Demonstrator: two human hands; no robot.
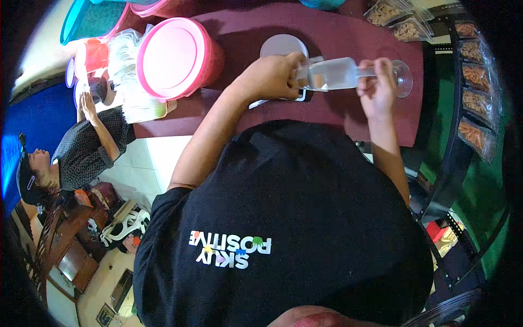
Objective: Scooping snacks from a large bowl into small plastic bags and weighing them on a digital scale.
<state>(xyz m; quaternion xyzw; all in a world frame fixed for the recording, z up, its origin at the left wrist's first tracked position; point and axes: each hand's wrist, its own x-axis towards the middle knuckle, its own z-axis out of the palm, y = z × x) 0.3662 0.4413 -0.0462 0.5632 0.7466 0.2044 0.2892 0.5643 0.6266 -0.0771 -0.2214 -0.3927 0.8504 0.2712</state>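
My right hand [378, 88] grips the handle of a clear plastic scoop [334, 74], which points left. The scoop's mouth meets a clear plastic bag [303, 75] held in my left hand [271, 77]. Small brown pieces show at the scoop's mouth, though blur hides their exact kind. Behind and beneath my left hand stands a kitchen scale with a round grey platform [283, 44]; my hand and the bag cover much of it. Just beyond my right fingers, a round clear plastic piece [403, 78] lies on the dark red tabletop [241, 41].
A pink-lidded tub [173, 59] stands left of the scale, beside stacked clear bags [122, 53]. Filled snack bags [408, 28] lie at the table's far right corner. More packed bags [476, 102] hang or lie along a rack on the right. A person [88, 143] is at the left.
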